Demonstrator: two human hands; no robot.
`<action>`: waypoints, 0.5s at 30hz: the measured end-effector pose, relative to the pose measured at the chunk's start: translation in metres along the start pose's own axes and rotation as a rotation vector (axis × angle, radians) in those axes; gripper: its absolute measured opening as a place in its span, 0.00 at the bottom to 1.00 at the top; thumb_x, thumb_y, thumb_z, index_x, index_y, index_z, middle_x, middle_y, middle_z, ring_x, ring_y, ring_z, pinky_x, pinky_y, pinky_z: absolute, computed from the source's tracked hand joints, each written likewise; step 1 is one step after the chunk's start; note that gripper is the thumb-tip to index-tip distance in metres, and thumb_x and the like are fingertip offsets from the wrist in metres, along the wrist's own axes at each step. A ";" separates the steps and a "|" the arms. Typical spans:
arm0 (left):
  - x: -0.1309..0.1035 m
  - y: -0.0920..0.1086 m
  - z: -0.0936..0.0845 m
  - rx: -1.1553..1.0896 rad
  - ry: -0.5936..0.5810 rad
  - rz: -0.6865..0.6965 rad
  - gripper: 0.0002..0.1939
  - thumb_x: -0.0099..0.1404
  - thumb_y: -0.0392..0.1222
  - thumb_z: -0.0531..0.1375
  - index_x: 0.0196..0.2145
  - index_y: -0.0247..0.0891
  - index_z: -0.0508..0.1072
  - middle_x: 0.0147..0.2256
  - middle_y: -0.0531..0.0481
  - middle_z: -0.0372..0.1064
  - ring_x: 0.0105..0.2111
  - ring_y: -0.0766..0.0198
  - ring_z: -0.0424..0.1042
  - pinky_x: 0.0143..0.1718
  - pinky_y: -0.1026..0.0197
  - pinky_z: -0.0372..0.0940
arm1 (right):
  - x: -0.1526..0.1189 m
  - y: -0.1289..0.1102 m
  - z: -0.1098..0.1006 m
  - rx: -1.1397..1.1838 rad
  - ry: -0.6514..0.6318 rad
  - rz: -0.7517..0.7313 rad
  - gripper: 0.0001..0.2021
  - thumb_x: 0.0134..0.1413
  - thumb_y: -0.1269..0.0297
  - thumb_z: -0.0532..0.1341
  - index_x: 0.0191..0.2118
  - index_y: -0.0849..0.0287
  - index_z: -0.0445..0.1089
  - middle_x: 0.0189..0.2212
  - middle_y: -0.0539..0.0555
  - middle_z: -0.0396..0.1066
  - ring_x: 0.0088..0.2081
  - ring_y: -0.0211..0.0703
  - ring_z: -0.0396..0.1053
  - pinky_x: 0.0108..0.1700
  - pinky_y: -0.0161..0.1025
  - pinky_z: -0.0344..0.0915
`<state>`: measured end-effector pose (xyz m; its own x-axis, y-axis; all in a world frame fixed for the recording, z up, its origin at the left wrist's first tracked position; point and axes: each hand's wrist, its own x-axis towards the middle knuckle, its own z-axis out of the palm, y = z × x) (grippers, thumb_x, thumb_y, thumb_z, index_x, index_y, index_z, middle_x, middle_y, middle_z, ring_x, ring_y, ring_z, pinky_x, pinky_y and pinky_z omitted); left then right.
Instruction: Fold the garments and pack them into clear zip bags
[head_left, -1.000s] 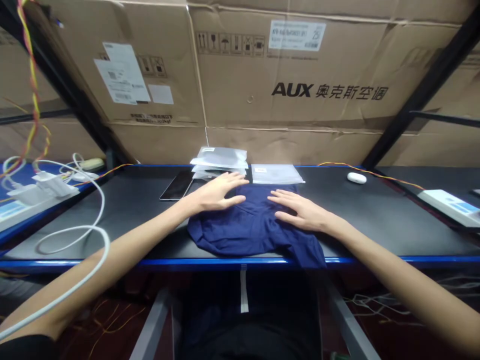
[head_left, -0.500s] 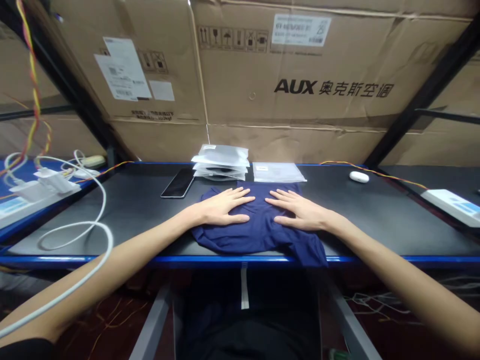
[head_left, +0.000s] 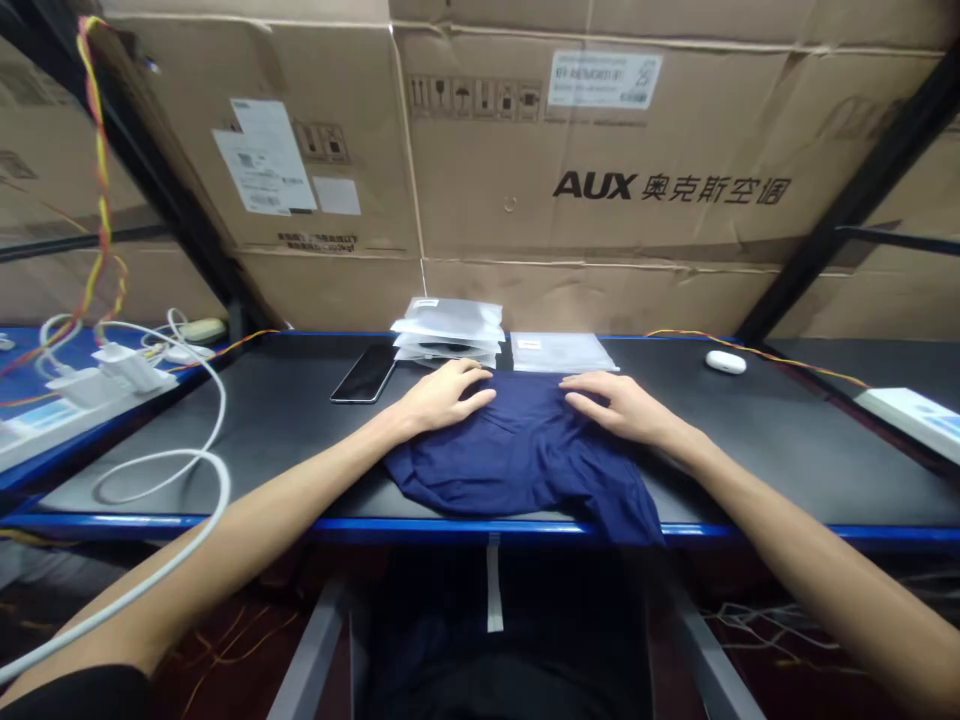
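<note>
A crumpled navy blue garment (head_left: 510, 450) lies on the black table mat, partly folded. One narrow end of it hangs over the table's front edge on the right. My left hand (head_left: 446, 395) rests at its upper left corner, fingers bent together and thumb held apart. At the upper right part, my right hand (head_left: 619, 405) touches the fabric with its fingertips, thumb apart from the fingers. Neither hand has fabric visibly gripped. Just beyond the garment sit a stack of frosted plastic bags (head_left: 450, 325) and a flat frosted bag (head_left: 562, 352).
A phone (head_left: 365, 374) lies left of the bags. To the right are a white earbud case (head_left: 725, 362) and a white power strip (head_left: 915, 418). Another power strip (head_left: 82, 395) with chargers stands left, its white cable (head_left: 217, 400) looping over my left arm. Large cardboard (head_left: 487, 220) rises behind.
Both hands have slid outward and slightly away from me, from lying flat with spread fingers on the garment's middle to its far corners. The fingers are now bent and closer together.
</note>
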<state>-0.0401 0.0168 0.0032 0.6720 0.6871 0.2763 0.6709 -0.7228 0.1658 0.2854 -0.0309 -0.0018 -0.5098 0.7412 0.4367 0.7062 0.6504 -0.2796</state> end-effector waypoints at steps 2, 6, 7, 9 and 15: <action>0.004 -0.007 0.003 -0.005 0.031 -0.023 0.25 0.74 0.55 0.52 0.57 0.37 0.73 0.56 0.39 0.70 0.56 0.53 0.70 0.59 0.51 0.65 | 0.003 0.012 0.000 -0.054 0.087 0.043 0.15 0.67 0.58 0.55 0.49 0.53 0.78 0.46 0.56 0.81 0.48 0.53 0.78 0.53 0.51 0.73; 0.009 -0.015 0.008 -0.085 0.042 -0.010 0.21 0.74 0.51 0.52 0.53 0.37 0.76 0.53 0.42 0.74 0.54 0.53 0.72 0.58 0.52 0.65 | 0.006 0.033 0.001 -0.242 0.071 0.203 0.15 0.64 0.61 0.57 0.49 0.58 0.78 0.47 0.60 0.80 0.50 0.56 0.76 0.53 0.51 0.71; 0.010 -0.015 0.008 -0.114 0.046 -0.009 0.20 0.73 0.50 0.53 0.52 0.37 0.76 0.53 0.43 0.74 0.53 0.54 0.73 0.58 0.53 0.66 | 0.006 0.036 0.001 -0.275 0.036 0.249 0.16 0.63 0.62 0.57 0.49 0.59 0.78 0.48 0.61 0.80 0.51 0.57 0.75 0.54 0.51 0.71; 0.011 -0.015 0.010 -0.162 0.064 -0.022 0.17 0.72 0.50 0.55 0.48 0.38 0.78 0.50 0.45 0.76 0.51 0.54 0.74 0.56 0.54 0.67 | 0.005 0.039 0.002 -0.304 -0.032 0.313 0.16 0.63 0.62 0.57 0.49 0.61 0.78 0.48 0.62 0.79 0.51 0.57 0.75 0.54 0.49 0.70; 0.013 -0.015 0.012 -0.278 0.145 -0.020 0.10 0.65 0.45 0.61 0.38 0.38 0.78 0.43 0.46 0.78 0.45 0.55 0.76 0.52 0.53 0.68 | 0.004 0.037 0.000 -0.157 0.009 0.363 0.13 0.58 0.64 0.60 0.45 0.59 0.78 0.44 0.59 0.80 0.45 0.54 0.77 0.51 0.47 0.71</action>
<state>-0.0378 0.0378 -0.0069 0.5941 0.6982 0.3994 0.5589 -0.7154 0.4194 0.3097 -0.0033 -0.0104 -0.2087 0.9165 0.3414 0.9068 0.3121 -0.2834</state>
